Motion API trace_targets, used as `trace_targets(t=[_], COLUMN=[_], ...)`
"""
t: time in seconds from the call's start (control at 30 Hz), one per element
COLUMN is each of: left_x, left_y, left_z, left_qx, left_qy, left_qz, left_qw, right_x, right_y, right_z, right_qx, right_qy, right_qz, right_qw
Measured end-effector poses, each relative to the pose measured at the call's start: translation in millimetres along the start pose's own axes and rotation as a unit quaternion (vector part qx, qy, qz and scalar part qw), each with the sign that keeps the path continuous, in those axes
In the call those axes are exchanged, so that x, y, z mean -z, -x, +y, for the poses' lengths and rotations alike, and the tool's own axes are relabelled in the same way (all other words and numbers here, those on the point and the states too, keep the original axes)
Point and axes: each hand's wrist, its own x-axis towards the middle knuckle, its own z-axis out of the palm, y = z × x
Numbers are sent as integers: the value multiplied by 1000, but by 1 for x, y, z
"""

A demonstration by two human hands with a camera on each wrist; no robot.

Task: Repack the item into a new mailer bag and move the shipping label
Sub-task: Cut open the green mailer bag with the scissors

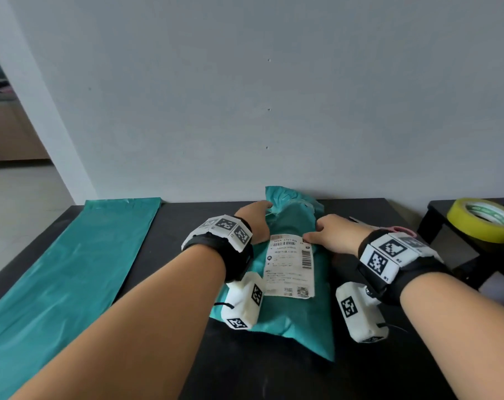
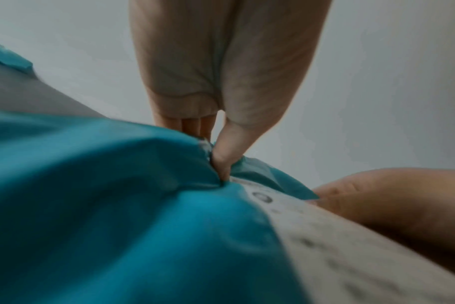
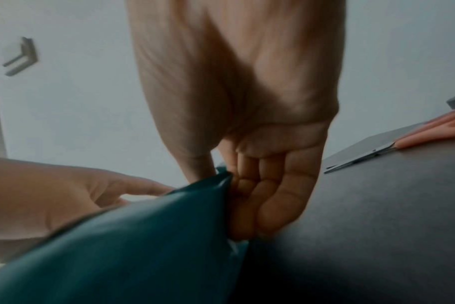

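Right now both hands are working at the far end of the filled teal mailer bag (image 1: pixel 299 313), which is lying on the dark counter (image 1: pixel 170 226) with its white shipping label (image 1: pixel 291 267) facing up. The left hand (image 1: pixel 255 223) is gripping the bag's torn far edge: in the left wrist view its thumb (image 2: pixel 222 162) is digging into a fold of the teal film while the other fingers (image 2: pixel 192 125) are curling behind it, so the plastic is being pinched between them. The right hand (image 1: pixel 335 233) is holding the bag's right edge just beyond the label's far right corner; in the right wrist view its fingers (image 3: pixel 262 197) are curling in against the teal edge with the thumb on the other side of it. The label is lying between the two hands, just nearer the person than both sets of fingers.

Well to the left of the left fingers, a flat, empty teal mailer bag (image 1: pixel 71 269) is lying along the counter. Just beyond the right fingers, scissors (image 3: pixel 392 148) with pink handles are resting on the counter. Farther right, a roll of yellow tape (image 1: pixel 483 219) is sitting on a separate dark side table (image 1: pixel 435 215).
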Motion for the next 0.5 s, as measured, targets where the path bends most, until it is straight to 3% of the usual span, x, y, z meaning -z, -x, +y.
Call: trace_targets(t=[0.1, 0.2, 0.27, 0.3, 0.37, 0.43, 0.5], left_x=[9, 20, 24, 27, 31, 29, 21], left_y=[13, 29, 37, 40, 46, 51, 55], left_z=[-2, 1, 5, 7, 15, 26, 35], left_qx=[-15, -40, -47, -44, -42, -48, -29], left_qy=[-21, -87, -126, -129, -136, -146, -143], left_qz=[-3, -13, -20, -16, -4, 0, -36], left_qw=[1000, 995, 991, 990, 990, 988, 989], right_x=[-12, -15, -8, -3, 8, 17, 14], right_y=[17, 37, 46, 46, 42, 35, 30], right_z=[-7, -17, -19, -16, -8, 3, 8], right_qx=[-21, -42, -50, -50, -40, -43, -67], right_qy=[-105, -95, -79, -94, -118, -78, -90], right_qz=[-80, -188, -200, -159, -5, 122, 123], right_qw=[991, 977, 975, 982, 992, 989, 986])
